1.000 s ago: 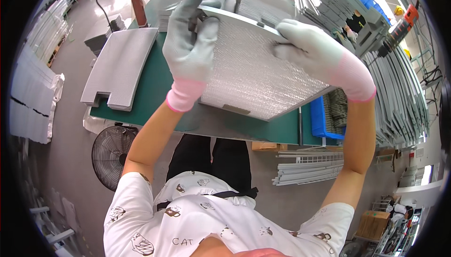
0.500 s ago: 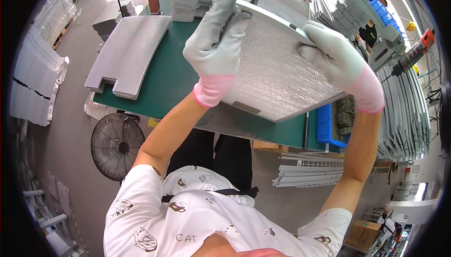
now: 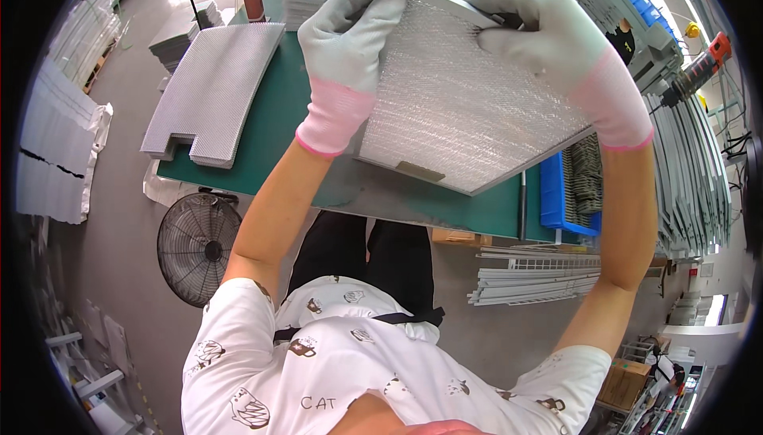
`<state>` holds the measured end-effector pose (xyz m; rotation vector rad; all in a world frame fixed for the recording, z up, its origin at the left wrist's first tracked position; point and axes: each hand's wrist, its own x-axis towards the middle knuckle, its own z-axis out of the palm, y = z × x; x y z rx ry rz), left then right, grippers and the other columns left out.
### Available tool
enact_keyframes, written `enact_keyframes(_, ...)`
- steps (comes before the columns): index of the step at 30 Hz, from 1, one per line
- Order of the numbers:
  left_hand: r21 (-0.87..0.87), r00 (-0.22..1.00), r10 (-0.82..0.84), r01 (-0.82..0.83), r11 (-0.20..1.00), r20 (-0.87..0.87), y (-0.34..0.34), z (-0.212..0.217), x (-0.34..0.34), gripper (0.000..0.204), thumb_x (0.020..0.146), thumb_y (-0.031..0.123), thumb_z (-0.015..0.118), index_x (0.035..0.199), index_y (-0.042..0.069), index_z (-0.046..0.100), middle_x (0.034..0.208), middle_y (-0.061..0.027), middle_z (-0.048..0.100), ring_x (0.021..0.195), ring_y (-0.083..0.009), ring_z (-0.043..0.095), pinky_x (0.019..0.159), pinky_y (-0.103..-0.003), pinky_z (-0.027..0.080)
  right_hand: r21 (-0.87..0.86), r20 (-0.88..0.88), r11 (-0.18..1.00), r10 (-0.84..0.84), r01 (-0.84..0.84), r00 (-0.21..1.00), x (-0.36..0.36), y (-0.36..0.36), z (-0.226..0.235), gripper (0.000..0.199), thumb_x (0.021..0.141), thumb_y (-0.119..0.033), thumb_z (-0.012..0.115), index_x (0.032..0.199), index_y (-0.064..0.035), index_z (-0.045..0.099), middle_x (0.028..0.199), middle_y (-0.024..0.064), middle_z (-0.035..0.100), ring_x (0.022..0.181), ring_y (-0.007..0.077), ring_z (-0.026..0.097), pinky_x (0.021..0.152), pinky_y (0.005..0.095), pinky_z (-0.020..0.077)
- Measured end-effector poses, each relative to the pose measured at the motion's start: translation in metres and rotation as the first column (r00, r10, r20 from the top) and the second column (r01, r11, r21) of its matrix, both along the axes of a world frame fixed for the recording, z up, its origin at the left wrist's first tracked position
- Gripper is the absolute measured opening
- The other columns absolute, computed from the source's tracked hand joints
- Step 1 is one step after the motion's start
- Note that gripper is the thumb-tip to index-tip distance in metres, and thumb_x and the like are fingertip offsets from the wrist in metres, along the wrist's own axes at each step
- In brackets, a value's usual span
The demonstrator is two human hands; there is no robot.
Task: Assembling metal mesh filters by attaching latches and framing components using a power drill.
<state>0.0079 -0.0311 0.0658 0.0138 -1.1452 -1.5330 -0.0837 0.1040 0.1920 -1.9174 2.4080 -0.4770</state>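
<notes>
A silver mesh filter panel with a thin pale frame is held up, tilted, above the green work table. My gloved left hand grips its far left corner, fingers closed round the frame. At the far edge, right of that corner, my gloved right hand pinches the frame with thumb and bent fingers. A small dull tag sits along the panel's near edge. The panel's back side is hidden.
Left on the table lies a stack of notched mesh sheets. A blue bin of grey-brown pieces stands right, beside a dark rod. A power drill hangs at right. A black fan stands below the table's left edge.
My right hand has shifted left along the panel's far edge, its wrist turned higher. My left hand and the panel have moved slightly left.
</notes>
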Motion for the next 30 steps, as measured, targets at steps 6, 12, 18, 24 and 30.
enact_keyframes(6, 0.001, 0.958, -0.281, 0.281, 0.96, -0.052, -0.025, -0.006, 0.0, 0.024, 0.089, 0.009, 0.065, 0.111, -0.002, 0.065, 0.101, -0.0038, 0.067, 0.092, -0.006, 0.06, 0.082, -0.018, 0.046, -0.002, -0.071, 0.985, 0.171, -0.171, 0.983, -0.014, -0.008, 0.0, 0.031, 0.088, -0.008, 0.059, 0.116, 0.0053, 0.061, 0.081, 0.0081, 0.065, 0.068, 0.0109, 0.057, 0.064, 0.0249, 0.0475)
enact_keyframes(12, -0.074, 0.989, -0.141, 0.144, 0.987, 0.046, -0.023, -0.005, -0.001, 0.026, 0.094, 0.011, 0.059, 0.117, -0.001, 0.061, 0.106, -0.0028, 0.064, 0.097, -0.0072, 0.057, 0.088, -0.021, 0.043, 0.135, -0.196, 0.959, 0.274, -0.25, 0.942, -0.024, -0.01, 0.003, 0.036, 0.087, -0.007, 0.058, 0.122, 0.0021, 0.058, 0.085, 0.0137, 0.064, 0.072, 0.0178, 0.061, 0.072, 0.0293, 0.0489)
enact_keyframes(18, -0.09, 0.992, -0.113, 0.118, 0.989, 0.058, -0.011, 0.005, 0.001, 0.028, 0.09, 0.009, 0.065, 0.115, -0.002, 0.062, 0.103, -0.0043, 0.066, 0.091, -0.0065, 0.06, 0.082, -0.019, 0.046, 0.067, -0.468, 0.975, 0.219, -0.212, 0.856, -0.018, -0.008, -0.004, 0.037, 0.088, -0.004, 0.055, 0.124, -0.0007, 0.057, 0.084, 0.0175, 0.06, 0.074, 0.0257, 0.061, 0.073, 0.0338, 0.0484)
enact_keyframes(24, -0.162, 0.98, -0.142, 0.164, 0.973, 0.139, -0.016, -0.005, 0.005, 0.031, 0.086, 0.008, 0.07, 0.114, -0.003, 0.062, 0.097, -0.0025, 0.063, 0.085, -0.0053, 0.056, 0.074, -0.018, 0.046, 0.163, -0.575, 0.97, 0.242, -0.18, 0.782, -0.015, -0.008, -0.008, 0.037, 0.087, -0.004, 0.057, 0.123, -0.0007, 0.058, 0.088, 0.0161, 0.062, 0.077, 0.027, 0.062, 0.07, 0.0361, 0.0482)
enact_keyframes(30, -0.054, 0.992, -0.021, 0.028, 0.998, 0.124, 0.012, -0.011, 0.014, 0.029, 0.082, 0.006, 0.074, 0.108, -0.005, 0.064, 0.088, -0.0016, 0.065, 0.08, -0.0045, 0.056, 0.072, -0.018, 0.047, -0.262, -0.237, 0.898, 0.294, -0.353, 0.926, -0.013, 0.008, -0.033, 0.027, 0.085, -0.001, 0.057, 0.111, 0.0047, 0.06, 0.085, 0.0129, 0.058, 0.074, 0.0246, 0.059, 0.069, 0.0302, 0.0463)
